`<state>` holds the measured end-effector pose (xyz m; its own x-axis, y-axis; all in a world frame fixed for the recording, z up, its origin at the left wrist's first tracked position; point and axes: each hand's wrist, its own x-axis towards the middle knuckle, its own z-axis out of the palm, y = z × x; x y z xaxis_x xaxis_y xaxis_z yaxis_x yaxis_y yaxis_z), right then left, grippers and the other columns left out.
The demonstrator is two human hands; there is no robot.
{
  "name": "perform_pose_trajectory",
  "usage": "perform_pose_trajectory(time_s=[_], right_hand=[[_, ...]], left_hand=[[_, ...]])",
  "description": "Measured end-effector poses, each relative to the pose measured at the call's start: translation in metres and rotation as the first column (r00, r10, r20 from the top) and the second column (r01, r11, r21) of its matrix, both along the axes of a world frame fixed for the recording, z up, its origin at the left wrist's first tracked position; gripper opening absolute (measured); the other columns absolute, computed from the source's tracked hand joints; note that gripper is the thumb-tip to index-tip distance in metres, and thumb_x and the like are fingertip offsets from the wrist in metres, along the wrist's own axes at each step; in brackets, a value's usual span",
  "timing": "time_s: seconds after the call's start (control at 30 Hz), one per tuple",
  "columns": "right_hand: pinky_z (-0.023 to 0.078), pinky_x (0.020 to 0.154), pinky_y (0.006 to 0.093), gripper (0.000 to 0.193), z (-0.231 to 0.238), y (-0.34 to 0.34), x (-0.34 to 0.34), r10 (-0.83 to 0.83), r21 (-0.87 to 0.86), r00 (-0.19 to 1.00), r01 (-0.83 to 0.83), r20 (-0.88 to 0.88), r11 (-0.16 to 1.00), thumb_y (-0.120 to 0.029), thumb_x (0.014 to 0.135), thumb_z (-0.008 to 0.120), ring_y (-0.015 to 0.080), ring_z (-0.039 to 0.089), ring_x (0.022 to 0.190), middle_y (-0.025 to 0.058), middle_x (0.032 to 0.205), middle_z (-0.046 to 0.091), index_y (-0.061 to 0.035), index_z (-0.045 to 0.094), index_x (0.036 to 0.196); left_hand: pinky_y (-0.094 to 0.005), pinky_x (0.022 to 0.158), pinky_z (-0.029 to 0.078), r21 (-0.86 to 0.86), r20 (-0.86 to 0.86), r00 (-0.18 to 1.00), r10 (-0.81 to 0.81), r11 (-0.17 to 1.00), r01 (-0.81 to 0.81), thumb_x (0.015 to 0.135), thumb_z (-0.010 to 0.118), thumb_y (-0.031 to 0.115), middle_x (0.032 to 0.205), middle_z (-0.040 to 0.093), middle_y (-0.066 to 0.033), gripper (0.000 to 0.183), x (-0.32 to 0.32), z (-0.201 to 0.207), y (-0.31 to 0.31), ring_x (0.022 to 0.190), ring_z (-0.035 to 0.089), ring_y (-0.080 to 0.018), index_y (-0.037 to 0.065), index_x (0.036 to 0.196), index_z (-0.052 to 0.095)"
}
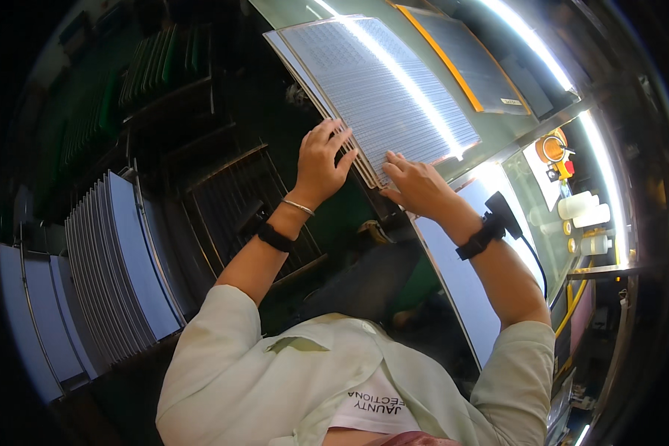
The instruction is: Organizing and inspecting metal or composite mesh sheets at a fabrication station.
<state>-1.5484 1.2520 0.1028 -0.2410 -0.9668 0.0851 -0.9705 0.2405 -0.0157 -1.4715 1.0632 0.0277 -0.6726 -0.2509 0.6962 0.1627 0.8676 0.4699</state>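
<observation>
A stack of thin, flat panels [394, 97] lies on the bench in front of me; the top one is pale grey with rows of fine lines. My left hand [321, 165] is at the stack's left edge, fingertips touching the border and thumb apart from the fingers. On the near right corner of the top panel rests my right hand [424, 189], fingers stretched out over the surface. Neither hand is wrapped around anything. Dark bands circle both wrists, and the right one carries a small black device [502, 215] with a cable.
A plain white panel [453, 256] lies nearer on the bench. Beyond the stack is an orange-framed dark sheet [468, 59]. White bottles [583, 212] and an orange tape roll [551, 149] stand at right. A rack of upright panels [119, 260] is at left.
</observation>
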Motion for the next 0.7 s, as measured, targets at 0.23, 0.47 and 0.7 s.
perform_pose_trajectory(time_s=[0.23,0.47,0.7], right_hand=[[0.05,0.069,0.0356,0.029,0.007,0.001,-0.004,0.036,-0.04,0.996,-0.033,0.084,0.999,-0.025,0.075,0.063,0.0276,0.058,0.086,0.0133,0.097,0.056,0.0009,0.053,0.083],[0.05,0.072,0.0386,0.028,-0.008,0.005,-0.01,0.103,-0.139,0.993,-0.093,0.064,0.986,-0.025,0.077,0.062,0.03,0.058,0.093,0.0108,0.106,0.056,-0.0032,0.054,0.092],[0.053,0.07,0.0319,0.022,-0.02,0.004,-0.01,0.196,-0.029,0.923,-0.217,-0.332,0.976,-0.012,0.076,0.053,0.0278,0.06,0.093,0.0203,0.101,0.058,0.0042,0.053,0.091]], left_hand=[[-0.0322,0.069,0.046,0.993,0.117,0.87,-0.478,0.08,-0.09,0.083,0.059,0.034,0.09,0.061,-0.0099,0.032,0.006,-0.009,0.017,0.077,0.059,-0.0168,0.003,0.092,0.056],[-0.0225,0.06,0.045,0.999,-0.004,0.879,-0.477,0.032,0.022,0.089,0.052,0.029,0.076,0.063,-0.0029,0.024,0.001,-0.01,0.035,0.065,0.059,-0.0106,0.006,0.087,0.058],[-0.0223,0.06,0.045,1.0,-0.022,0.874,-0.485,0.007,0.029,0.09,0.05,0.031,0.079,0.063,-0.0022,0.023,-0.001,-0.018,0.033,0.067,0.059,-0.0095,0.009,0.09,0.058]])
